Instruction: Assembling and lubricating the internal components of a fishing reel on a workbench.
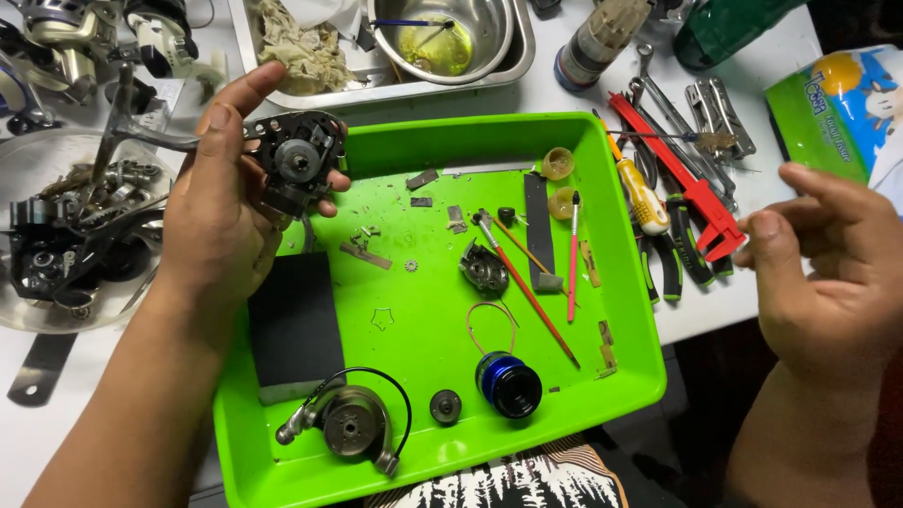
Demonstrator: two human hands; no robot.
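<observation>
The left hand grips a black reel body with its handle, held just above the far left corner of the green tray. The right hand hovers off the tray's right side, empty, thumb and forefinger nearly pinched (other fingers loosely curled). In the tray lie a blue spool, a rotor and two red brushes.

A white worktable under bright, even light, dark floor beyond its edge
</observation>
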